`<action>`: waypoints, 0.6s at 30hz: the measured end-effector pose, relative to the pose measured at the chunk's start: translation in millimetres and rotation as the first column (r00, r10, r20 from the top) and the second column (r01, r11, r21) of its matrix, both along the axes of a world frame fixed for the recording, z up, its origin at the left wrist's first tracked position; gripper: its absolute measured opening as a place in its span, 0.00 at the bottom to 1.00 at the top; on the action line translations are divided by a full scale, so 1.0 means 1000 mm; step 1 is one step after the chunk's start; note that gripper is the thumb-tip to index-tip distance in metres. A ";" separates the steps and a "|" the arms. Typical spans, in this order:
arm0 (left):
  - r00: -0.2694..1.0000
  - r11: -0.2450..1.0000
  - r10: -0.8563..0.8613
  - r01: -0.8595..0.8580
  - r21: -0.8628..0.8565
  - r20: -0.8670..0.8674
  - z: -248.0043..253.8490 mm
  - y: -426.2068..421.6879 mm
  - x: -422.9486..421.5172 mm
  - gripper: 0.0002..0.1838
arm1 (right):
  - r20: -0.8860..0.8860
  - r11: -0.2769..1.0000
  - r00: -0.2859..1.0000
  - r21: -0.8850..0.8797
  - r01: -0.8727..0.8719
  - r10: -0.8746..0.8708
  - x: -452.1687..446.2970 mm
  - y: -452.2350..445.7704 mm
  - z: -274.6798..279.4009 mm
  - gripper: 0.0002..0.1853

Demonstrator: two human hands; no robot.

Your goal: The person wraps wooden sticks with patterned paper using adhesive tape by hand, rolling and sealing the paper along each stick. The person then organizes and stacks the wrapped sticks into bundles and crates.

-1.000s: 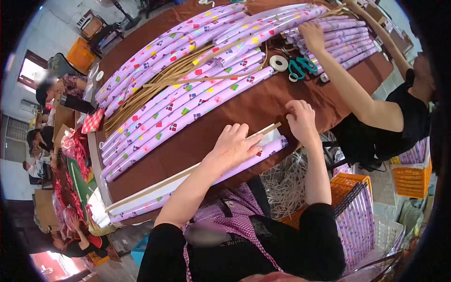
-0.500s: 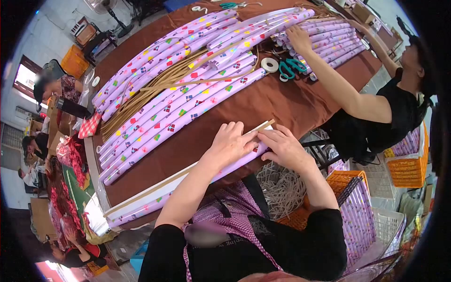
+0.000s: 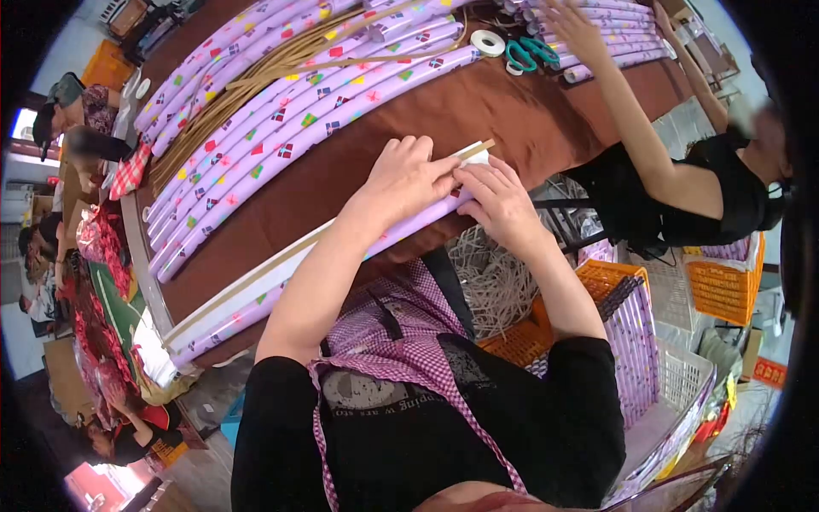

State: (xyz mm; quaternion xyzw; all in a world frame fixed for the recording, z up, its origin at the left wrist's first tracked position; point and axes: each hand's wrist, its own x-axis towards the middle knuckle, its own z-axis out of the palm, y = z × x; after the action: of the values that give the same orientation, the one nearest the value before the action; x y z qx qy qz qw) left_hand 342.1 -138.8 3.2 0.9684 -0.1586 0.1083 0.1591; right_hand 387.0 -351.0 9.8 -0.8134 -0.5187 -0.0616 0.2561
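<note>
A lilac patterned paper roll (image 3: 247, 313) lies along the near edge of the brown-covered table, its white inner side showing. Along that side runs a thin tan strip (image 3: 281, 264). My left hand (image 3: 409, 181) rests on the roll near its right end, fingers bent over the strip. Right beside it, my right hand (image 3: 496, 198) lies over the roll's end with its fingers together, touching the left fingertips. The strip's tip sticks out past both hands. What lies under the fingers is hidden.
Finished lilac rolls (image 3: 281, 145) and a bundle of tan strips (image 3: 213, 115) lie across the table (image 3: 503, 111). Beyond are white tape (image 3: 487, 43) and teal-handled scissors (image 3: 522, 56). A co-worker's hand (image 3: 573, 30) is at the far rolls. An orange crate (image 3: 610, 280) stands below right.
My right hand has come down from above the table onto the roll's end, beside my left hand. The camera view has shifted, and the co-worker's hand has lifted from the far rolls.
</note>
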 end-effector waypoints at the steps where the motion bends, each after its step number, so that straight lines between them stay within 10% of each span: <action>1: 0.999 1.000 0.003 -0.004 -0.028 -0.043 0.003 0.001 0.000 0.17 | 0.022 1.000 1.000 0.012 0.007 -0.007 -0.001 0.001 0.000 0.26; 18: 0.953 0.955 0.293 -0.296 0.032 0.074 0.067 0.033 -0.129 0.13 | 0.111 0.999 0.994 -0.028 -0.016 0.019 0.001 -0.001 -0.014 0.21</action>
State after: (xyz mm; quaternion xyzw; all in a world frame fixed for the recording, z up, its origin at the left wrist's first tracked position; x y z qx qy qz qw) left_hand 213.3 -106.1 70.4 0.9801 -0.0203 0.1606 0.1147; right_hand 388.4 -351.7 -3.8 -0.8076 -0.5400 -0.0974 0.2162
